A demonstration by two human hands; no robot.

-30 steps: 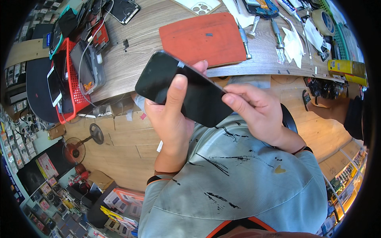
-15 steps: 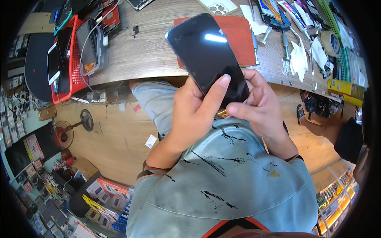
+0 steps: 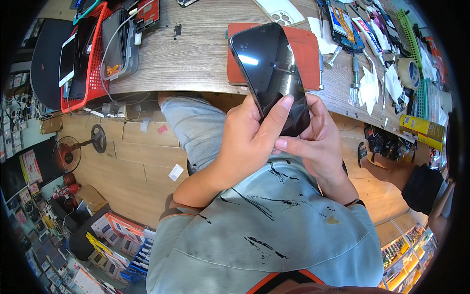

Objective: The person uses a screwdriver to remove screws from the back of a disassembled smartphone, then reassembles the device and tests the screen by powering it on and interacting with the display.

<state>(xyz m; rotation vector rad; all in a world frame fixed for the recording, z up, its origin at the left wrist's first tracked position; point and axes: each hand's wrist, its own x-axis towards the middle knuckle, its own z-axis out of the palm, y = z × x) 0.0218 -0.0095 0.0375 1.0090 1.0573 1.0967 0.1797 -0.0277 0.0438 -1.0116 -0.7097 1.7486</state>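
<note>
A black smartphone is held tilted above my lap, its dark glossy face reflecting a bright light. My left hand is closed round its left edge, with the thumb lying across the lower part of the screen. At the lower right edge, my right hand grips the phone too, its thumb by the bottom end and its fingers curled at the side. Beyond the phone lies a red-brown pad on the wooden table, partly covered by the phone in this view.
At the left stands a red basket with phones, beside a clear plastic box. To the right are screwdrivers, an opened phone, a tape roll and a yellow can. Another person's leg shows at the right.
The phone has tilted, and its reflections have shifted over the screen. Both hands still hold it. The whole view has shifted slightly.
</note>
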